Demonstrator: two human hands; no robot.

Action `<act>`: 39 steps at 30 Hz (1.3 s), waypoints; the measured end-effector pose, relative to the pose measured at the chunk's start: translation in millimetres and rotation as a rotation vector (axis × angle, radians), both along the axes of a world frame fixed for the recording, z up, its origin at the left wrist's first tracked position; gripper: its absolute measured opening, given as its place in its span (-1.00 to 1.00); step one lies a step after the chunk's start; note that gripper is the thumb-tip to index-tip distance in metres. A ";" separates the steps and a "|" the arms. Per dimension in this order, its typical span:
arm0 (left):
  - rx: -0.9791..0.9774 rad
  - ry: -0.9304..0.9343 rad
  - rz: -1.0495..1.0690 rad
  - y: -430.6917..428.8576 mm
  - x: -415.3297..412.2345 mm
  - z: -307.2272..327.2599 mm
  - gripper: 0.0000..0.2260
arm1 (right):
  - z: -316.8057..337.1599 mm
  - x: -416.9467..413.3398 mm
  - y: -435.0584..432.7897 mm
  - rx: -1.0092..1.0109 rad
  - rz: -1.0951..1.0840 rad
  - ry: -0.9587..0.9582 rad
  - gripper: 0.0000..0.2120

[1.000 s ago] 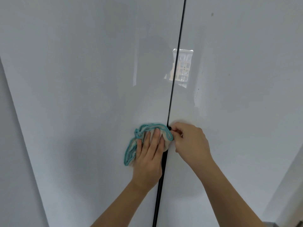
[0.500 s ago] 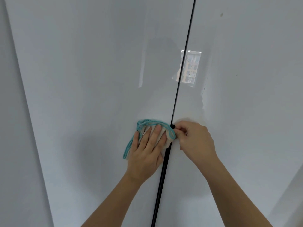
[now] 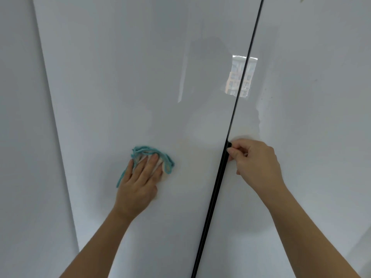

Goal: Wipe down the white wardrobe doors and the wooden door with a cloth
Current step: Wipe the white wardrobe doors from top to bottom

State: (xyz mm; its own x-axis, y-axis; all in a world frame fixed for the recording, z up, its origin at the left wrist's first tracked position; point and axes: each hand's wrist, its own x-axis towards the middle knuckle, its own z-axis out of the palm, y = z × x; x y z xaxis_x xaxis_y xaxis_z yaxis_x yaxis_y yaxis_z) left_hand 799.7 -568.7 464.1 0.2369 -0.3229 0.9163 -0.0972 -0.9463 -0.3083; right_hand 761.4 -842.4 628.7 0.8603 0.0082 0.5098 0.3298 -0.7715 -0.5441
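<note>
Cloth (image 3: 145, 149) — white with a teal border — lies flat on the left wardrobe door (image 3: 120, 77), pressed there by the straight, spread fingers of the left hand (image 3: 138, 181). The right hand (image 3: 257, 163), fingers curled, pinches the black edge strip (image 3: 218, 177) beside the right wardrobe door (image 3: 313, 127) — hands well apart.

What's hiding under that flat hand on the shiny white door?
A white cloth with a teal edge lies under the left hand, pressed on the glossy white wardrobe door. Fingers and palm cover most of it.
</note>
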 end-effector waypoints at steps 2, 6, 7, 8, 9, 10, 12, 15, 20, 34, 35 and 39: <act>-0.024 0.022 0.015 19.5 -2.5 -5.4 -0.51 | 1.2 -1.2 0.2 -0.001 -0.011 0.004 -0.81; -0.099 0.064 0.064 52.6 -7.2 -15.5 -0.55 | 4.5 -5.2 4.0 -0.005 -0.040 0.025 -0.77; -0.116 0.078 0.077 59.6 -8.7 -17.8 -0.57 | 5.7 -6.5 5.4 -0.006 -0.048 0.036 -0.77; -0.131 0.098 0.090 66.5 -10.2 -20.3 -0.59 | 6.7 -7.7 6.2 -0.007 -0.056 0.047 -0.77; -0.148 0.118 0.106 73.1 -12.0 -22.7 -0.61 | 7.6 -8.9 6.7 -0.006 -0.064 0.056 -0.77; -0.167 0.138 0.119 81.8 -14.1 -24.6 -0.63 | 8.0 -10.0 8.4 0.001 -0.074 0.064 -0.78; -0.220 0.176 0.133 98.9 -19.6 -26.9 -0.67 | 8.6 -12.3 11.9 0.018 -0.098 0.072 -0.79; -0.294 0.198 0.115 117.9 -24.6 -26.8 -0.69 | 8.4 -16.0 16.5 0.042 -0.129 0.075 -0.79; -0.493 0.213 0.104 122.5 -21.3 -28.9 -0.65 | 6.2 -18.0 19.9 0.084 -0.157 0.070 -0.79; -1.006 -0.061 -0.184 -3.9 -2.2 -14.8 -0.61 | 0.5 -6.1 12.0 0.037 -0.098 0.027 -0.78; -1.011 -0.033 -0.210 -21.7 -2.5 -16.4 -0.60 | -1.2 -5.6 10.1 0.036 -0.090 0.024 -0.78; -0.889 0.060 -0.294 -78.0 -3.4 -15.3 -0.59 | -3.1 -3.4 7.6 0.038 -0.066 0.001 -0.80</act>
State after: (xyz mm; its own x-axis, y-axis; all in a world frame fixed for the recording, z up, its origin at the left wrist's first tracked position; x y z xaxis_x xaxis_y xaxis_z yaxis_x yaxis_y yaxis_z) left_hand 796.3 -646.7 448.8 0.3121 0.4358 0.8442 -0.3618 -0.7671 0.5298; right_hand 758.0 -834.7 625.6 0.8586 -0.0679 0.5081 0.2783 -0.7707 -0.5733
